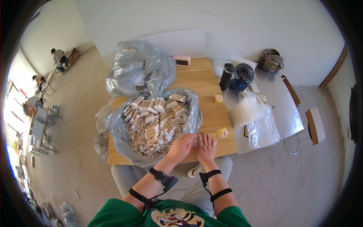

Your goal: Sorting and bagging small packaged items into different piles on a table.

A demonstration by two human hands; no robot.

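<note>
Cotton swabs (153, 132) lie ahead-left of my grip, pointing at mixed angles, left hand (180, 148) nearer, curled, contents I cannot tell; right hand (206, 150) flat, fingers nearly straight.

Recognisable as a hand-packing workshop from the open grey plastic bag (194, 111) of loose and packeted cotton swabs (153, 132) on a wooden worktop (204, 87), the plain floor (261, 181), and people (59, 56) seated farther back at left.
</note>
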